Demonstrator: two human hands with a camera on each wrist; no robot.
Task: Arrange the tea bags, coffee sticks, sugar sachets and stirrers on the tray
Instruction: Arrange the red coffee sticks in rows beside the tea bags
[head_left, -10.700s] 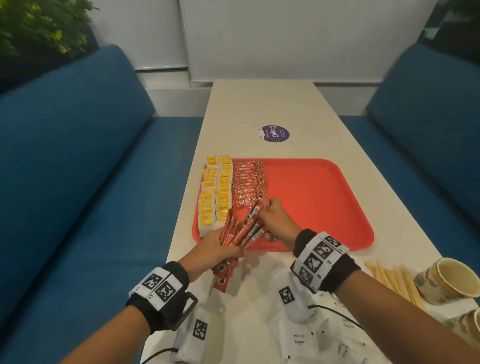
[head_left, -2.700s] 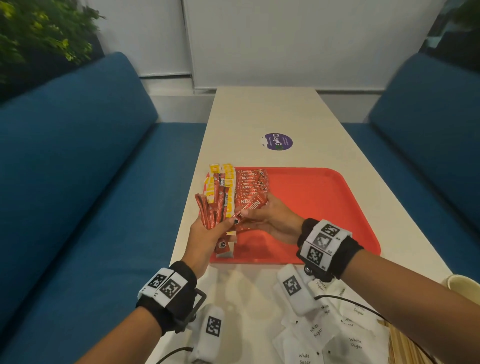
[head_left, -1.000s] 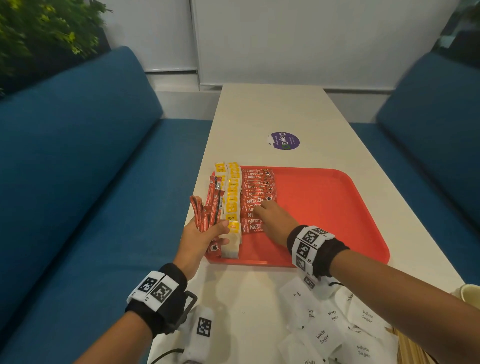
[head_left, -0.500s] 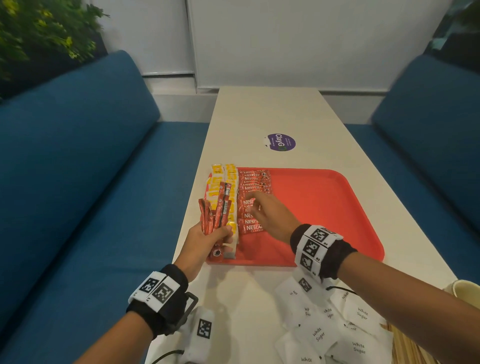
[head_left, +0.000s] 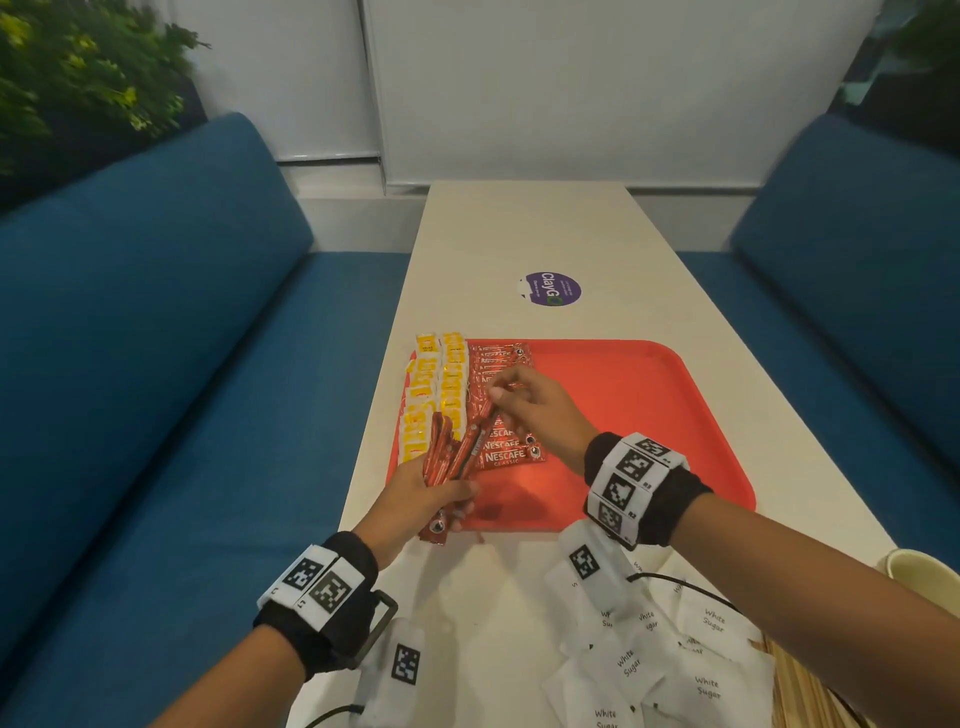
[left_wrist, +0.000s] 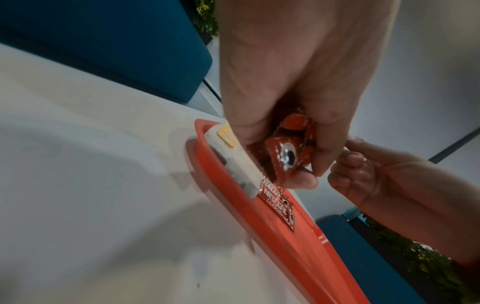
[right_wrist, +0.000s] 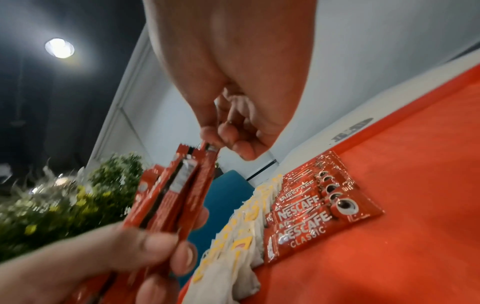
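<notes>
The left hand (head_left: 415, 493) grips a fanned bundle of coffee sticks (head_left: 449, 457) at their lower ends, just left of centre in the head view. The right hand (head_left: 540, 410) pinches the top tip of one stick in that bundle between thumb and fingertips (right_wrist: 226, 131), seemingly to draw it out.

These sticks look like thin foil-laminate sachets: glossy, crinkled, light, a little slippery, with flat crimped ends. That sealed end is the sensible place to pinch; the filled middle would likely flex and slide.

On the red plastic tray (head_left: 649, 415), smooth with a raised rim, a row of laid sticks (head_left: 506, 452) overlaps like shingles, and soft papery tea bags (head_left: 441, 389) with yellow tags sit in rows along its left edge. White paper sugar sachets (head_left: 701, 675) lie loose on the tabletop (head_left: 493, 597) at lower right, beside pale wooden stirrers (head_left: 795, 691), off the tray.
</notes>
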